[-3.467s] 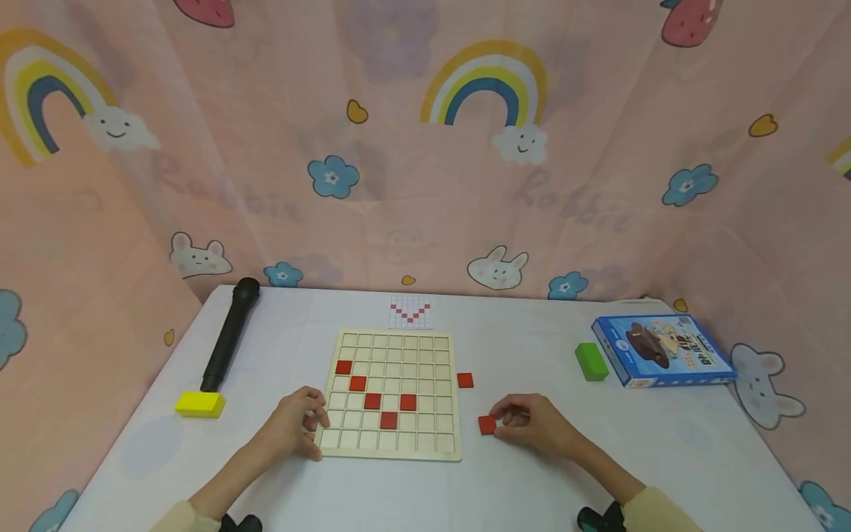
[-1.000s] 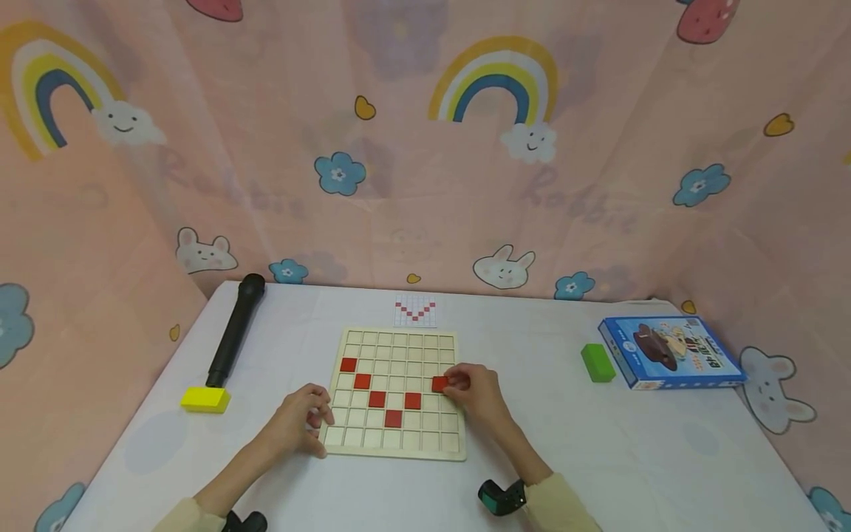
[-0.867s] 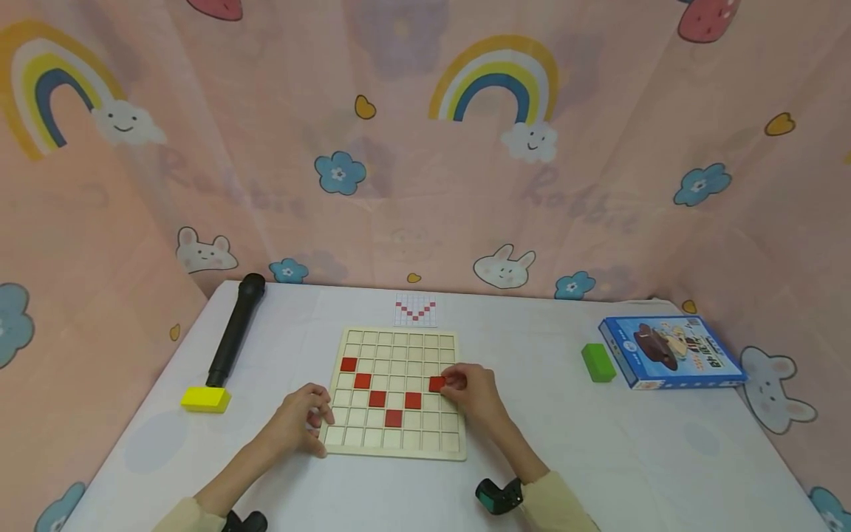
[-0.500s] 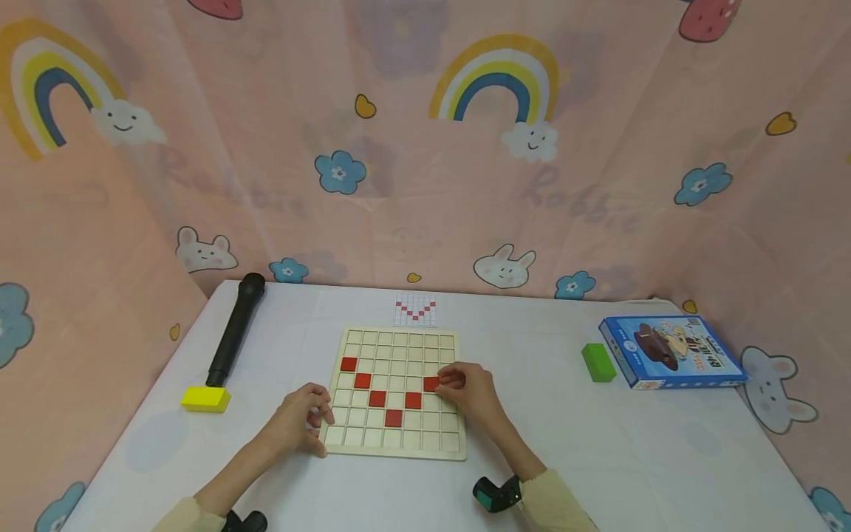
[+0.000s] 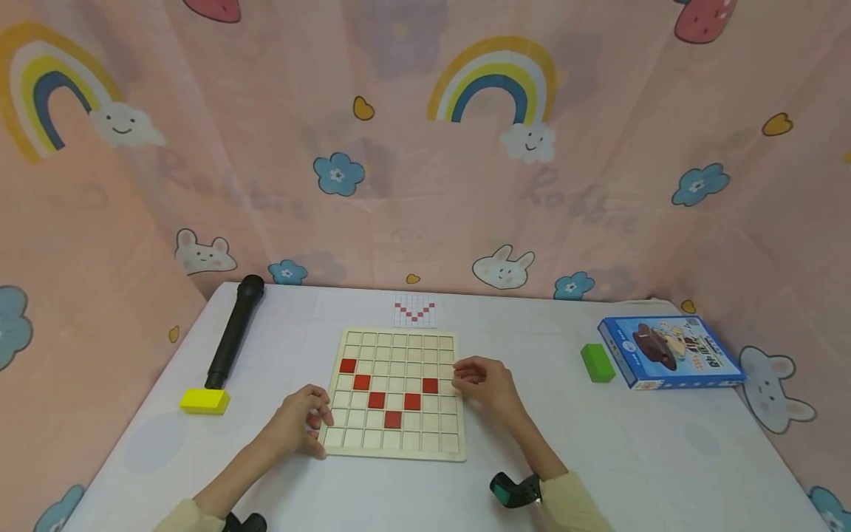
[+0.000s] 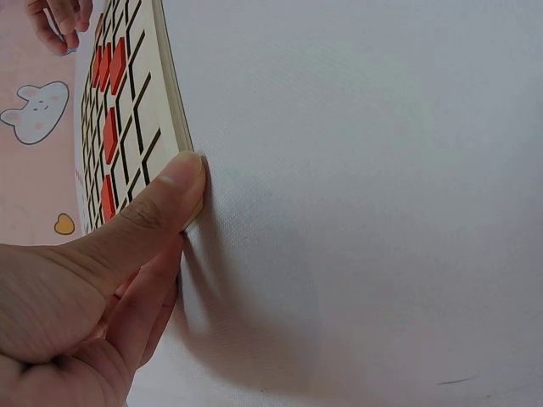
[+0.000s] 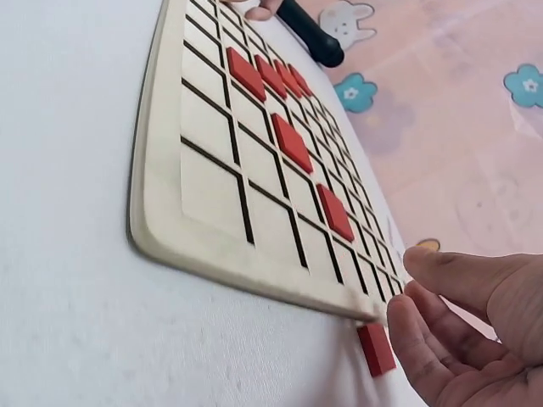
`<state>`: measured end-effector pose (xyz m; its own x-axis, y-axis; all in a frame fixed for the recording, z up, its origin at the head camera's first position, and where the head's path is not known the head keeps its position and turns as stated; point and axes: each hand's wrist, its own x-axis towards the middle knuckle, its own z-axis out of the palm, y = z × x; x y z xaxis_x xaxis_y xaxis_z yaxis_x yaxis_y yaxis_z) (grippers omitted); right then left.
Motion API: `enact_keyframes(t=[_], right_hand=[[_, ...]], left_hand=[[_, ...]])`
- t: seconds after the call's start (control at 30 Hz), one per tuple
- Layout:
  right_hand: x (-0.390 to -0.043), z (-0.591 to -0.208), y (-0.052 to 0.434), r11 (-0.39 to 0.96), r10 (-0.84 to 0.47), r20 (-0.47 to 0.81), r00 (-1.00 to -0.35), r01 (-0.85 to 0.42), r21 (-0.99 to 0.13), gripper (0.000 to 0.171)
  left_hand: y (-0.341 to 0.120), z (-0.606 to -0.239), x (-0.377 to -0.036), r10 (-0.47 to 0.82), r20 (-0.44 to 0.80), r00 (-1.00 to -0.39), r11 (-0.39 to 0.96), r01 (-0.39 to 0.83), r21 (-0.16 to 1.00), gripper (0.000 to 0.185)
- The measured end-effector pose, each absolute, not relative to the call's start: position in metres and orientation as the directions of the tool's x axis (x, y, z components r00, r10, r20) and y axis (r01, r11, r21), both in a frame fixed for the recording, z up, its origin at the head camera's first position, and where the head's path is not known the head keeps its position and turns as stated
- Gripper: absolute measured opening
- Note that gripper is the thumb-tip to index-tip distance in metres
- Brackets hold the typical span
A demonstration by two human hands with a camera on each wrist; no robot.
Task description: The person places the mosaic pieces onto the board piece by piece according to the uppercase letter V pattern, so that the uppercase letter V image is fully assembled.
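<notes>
**A:** Red tile lies loose on the table, just beside the wooden board's right edge. Is this the pick-up step?

**B:** It looks so. The right hand hovers by it, fingers loosely curled, holding nothing. The left hand pins the board's lower-left corner with thumb and curled fingers.

**A:** What does the next move call for?

**B:** Probably a fingertip pinch on its thin edges, then a cell chosen against the pattern card.

Pale wooden grid board with black grooves, six red tiles set in a V. Red-and-white checked card at 12 o'clock. Black microphone, yellow block at 9; green block, blue box at 3. White tablecloth.
</notes>
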<state>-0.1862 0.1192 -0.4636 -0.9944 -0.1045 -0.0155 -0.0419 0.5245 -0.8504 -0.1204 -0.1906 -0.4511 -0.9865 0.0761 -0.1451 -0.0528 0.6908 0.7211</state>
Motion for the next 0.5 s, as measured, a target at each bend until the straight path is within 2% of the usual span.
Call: enact_keyframes(t=[0.23,0.5], right_hand=[[-0.189,-0.467,0.152,0.528,-0.086,-0.046,-0.995,-0.006,-0.849,0.031],[-0.198,-0.477,0.176,0.569,-0.229,-0.033,-0.973,-0.106,-0.815,0.034]], left_hand=[[-0.192,-0.45,-0.121,0.094,-0.156,-0.983,0.678,-0.052,0.733,0.045],[-0.195,-0.454,-0.123,0.111,-0.15,-0.982,0.706,-0.028,0.708,0.044]])
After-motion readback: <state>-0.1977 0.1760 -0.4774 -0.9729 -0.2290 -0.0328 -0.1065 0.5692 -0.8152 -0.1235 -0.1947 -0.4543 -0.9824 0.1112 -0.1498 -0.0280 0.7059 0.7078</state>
